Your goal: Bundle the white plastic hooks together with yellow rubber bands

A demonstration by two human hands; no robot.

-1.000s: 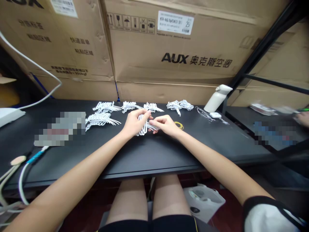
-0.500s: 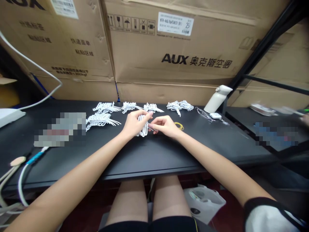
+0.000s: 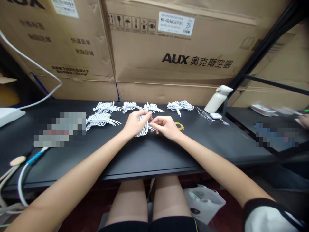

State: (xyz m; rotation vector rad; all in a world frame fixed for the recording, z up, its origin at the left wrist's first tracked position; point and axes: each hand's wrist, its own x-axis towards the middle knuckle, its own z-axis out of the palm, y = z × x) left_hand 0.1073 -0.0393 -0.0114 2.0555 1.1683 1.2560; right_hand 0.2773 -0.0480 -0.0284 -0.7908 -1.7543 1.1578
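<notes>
My left hand (image 3: 135, 123) is closed around a bundle of thin white hooks (image 3: 143, 128), looped at their lower ends, just above the black table. The fingers of my right hand (image 3: 164, 126) are pinched at the right end of this bundle, where loose tips stick out; whether they also hold something smaller is hidden. Beyond the hands lie more white hook bundles, one behind my fingers (image 3: 153, 108), one pile to the right (image 3: 180, 105) and several to the left (image 3: 102, 119). Yellow rubber bands (image 3: 179, 126) rest beside my right hand.
A white bottle (image 3: 218, 98), a small white case (image 3: 215, 116) and a clear cord stand at the right rear. Large cardboard boxes (image 3: 173, 72) wall off the back. At left are a blurred-out item (image 3: 61, 129) and white cables. Another person's hand (image 3: 304, 120) shows at the far right.
My right fingers have shifted slightly at the end of the bundle, and the bundle has tilted a little in my left hand. The other person's hand has moved left into view.
</notes>
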